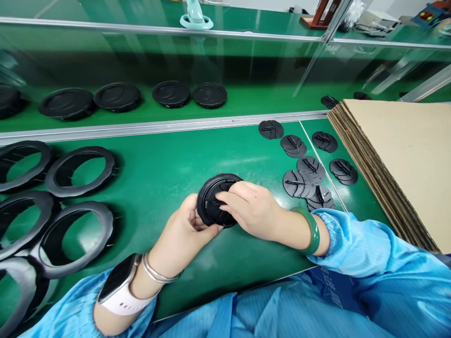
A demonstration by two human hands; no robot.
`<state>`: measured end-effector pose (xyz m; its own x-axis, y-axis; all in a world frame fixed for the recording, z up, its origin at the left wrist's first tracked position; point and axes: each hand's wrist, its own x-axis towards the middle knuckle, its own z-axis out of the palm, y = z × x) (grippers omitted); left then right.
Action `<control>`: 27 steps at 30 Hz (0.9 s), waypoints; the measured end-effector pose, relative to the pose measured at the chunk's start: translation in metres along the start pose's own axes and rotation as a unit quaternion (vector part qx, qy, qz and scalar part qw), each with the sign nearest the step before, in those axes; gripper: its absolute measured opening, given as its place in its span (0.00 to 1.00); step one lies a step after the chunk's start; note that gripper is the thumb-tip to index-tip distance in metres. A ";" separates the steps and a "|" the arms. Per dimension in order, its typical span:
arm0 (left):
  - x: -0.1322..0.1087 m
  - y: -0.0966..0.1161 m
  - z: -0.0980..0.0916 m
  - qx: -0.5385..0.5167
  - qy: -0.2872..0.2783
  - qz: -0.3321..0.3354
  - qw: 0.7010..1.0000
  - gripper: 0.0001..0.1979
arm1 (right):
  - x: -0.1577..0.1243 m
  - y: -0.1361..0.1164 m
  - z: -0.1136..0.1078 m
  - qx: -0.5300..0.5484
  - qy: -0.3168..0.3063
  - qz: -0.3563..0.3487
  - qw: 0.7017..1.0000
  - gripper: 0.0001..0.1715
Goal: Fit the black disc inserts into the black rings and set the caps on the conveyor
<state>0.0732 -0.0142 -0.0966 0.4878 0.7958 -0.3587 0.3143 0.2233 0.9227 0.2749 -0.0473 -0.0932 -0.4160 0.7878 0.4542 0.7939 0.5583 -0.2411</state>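
Note:
A round black plastic cover (215, 197) rests on the green bench in front of me. My left hand (185, 230) grips its near-left rim, fingers curled around the edge. From the right, my right hand (251, 206) lies over the cover's top, fingers bent and pressing on its centre. Whether a small part sits under those fingers is hidden. Several small black discs (306, 174) lie just right of my right hand.
Several black rings (75, 234) lie at the left. Finished black covers (118, 96) line the conveyor behind a metal rail (158, 126). A stack of cardboard sheets (398, 159) fills the right side. A raised shelf runs across the back.

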 end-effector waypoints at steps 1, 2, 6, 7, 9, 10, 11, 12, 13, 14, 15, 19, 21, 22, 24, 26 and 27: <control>0.000 0.000 0.000 0.002 0.002 -0.001 1.000 0.25 | 0.000 -0.001 0.001 -0.008 -0.004 0.000 1.000 0.16; 0.000 0.000 0.000 0.005 0.003 -0.004 1.000 0.26 | 0.000 -0.003 0.001 -0.019 -0.011 0.000 1.000 0.17; 0.001 -0.002 0.002 0.014 0.004 -0.014 1.000 0.26 | 0.001 -0.008 0.001 -0.065 -0.076 0.012 0.995 0.19; 0.001 -0.002 0.002 0.010 0.004 -0.016 1.000 0.26 | 0.001 -0.008 0.000 -0.064 -0.083 0.016 0.994 0.19; 0.002 -0.002 0.002 -0.013 0.009 -0.016 1.000 0.28 | 0.001 -0.007 -0.002 -0.033 -0.053 0.011 0.998 0.18; 0.003 -0.002 0.001 -0.032 0.015 -0.015 0.999 0.30 | 0.001 -0.005 -0.003 -0.005 -0.020 0.015 1.000 0.17; 0.004 -0.002 0.001 -0.050 0.022 -0.013 0.998 0.32 | 0.001 -0.003 -0.004 0.026 0.020 0.032 0.999 0.17; 0.005 -0.003 0.001 -0.065 0.027 -0.009 0.997 0.33 | 0.001 0.000 -0.004 0.058 0.057 0.065 0.995 0.17; 0.006 -0.003 0.001 -0.074 0.031 -0.004 0.997 0.35 | 0.002 0.003 -0.004 0.092 0.083 0.112 0.986 0.18; 0.006 -0.003 0.000 -0.077 0.031 -0.001 0.997 0.36 | 0.003 0.006 -0.003 0.129 0.093 0.166 0.973 0.19; 0.007 -0.004 0.000 -0.074 0.029 -0.001 0.997 0.37 | 0.004 0.010 -0.001 0.169 0.088 0.218 0.957 0.18; 0.006 -0.007 -0.001 -0.048 0.016 0.001 0.999 0.39 | 0.008 0.018 0.008 0.297 0.037 0.308 0.903 0.08; 0.004 -0.008 -0.002 -0.029 0.008 0.024 0.999 0.37 | 0.009 0.018 0.011 0.315 0.044 0.322 0.892 0.06; 0.003 -0.008 -0.003 -0.018 0.007 0.036 0.999 0.35 | 0.009 0.017 0.012 0.320 0.051 0.328 0.887 0.06; 0.002 -0.007 -0.004 0.005 0.005 0.052 0.999 0.31 | 0.009 0.015 0.014 0.323 0.062 0.340 0.881 0.07; 0.002 -0.006 -0.004 0.019 0.007 0.057 0.998 0.28 | 0.009 0.014 0.016 0.317 0.077 0.345 0.880 0.08; 0.003 -0.005 -0.003 0.021 0.008 0.057 0.998 0.26 | 0.009 0.013 0.016 0.313 0.083 0.345 0.881 0.08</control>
<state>0.0705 -0.0111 -0.1014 0.5089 0.8238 -0.2497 0.2925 0.1074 0.9502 0.2741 -0.0282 -0.1062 0.1822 0.9758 0.1212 0.4100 0.0366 -0.9113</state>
